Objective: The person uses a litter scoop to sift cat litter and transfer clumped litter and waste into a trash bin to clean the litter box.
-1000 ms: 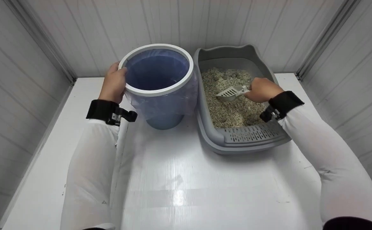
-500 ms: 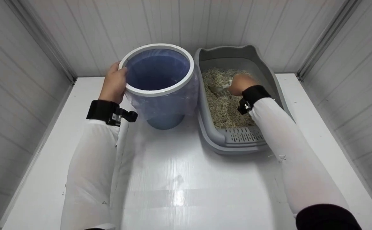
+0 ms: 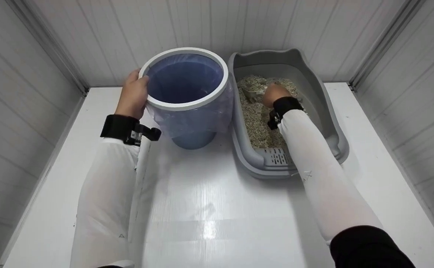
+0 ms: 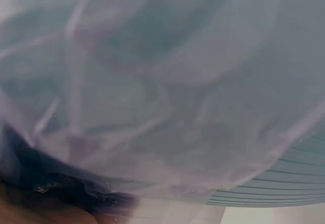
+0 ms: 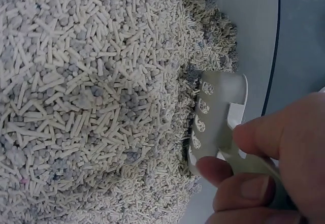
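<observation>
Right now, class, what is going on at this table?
A person is scooping cat litter. The right hand grips a slotted scoop, its front edge dug into the pellets at the far end of the grey litter tray. The left hand holds the rim of a bag-lined bin beside the tray.

the head view looks forward and down from above on a white table, a lined bin and a gray litter tray, both arms in sight. the left wrist view sits pressed against the bin's plastic liner, filling the picture. the right wrist view looks closely down on the litter and scoop, which the head view shows from farther off.
</observation>
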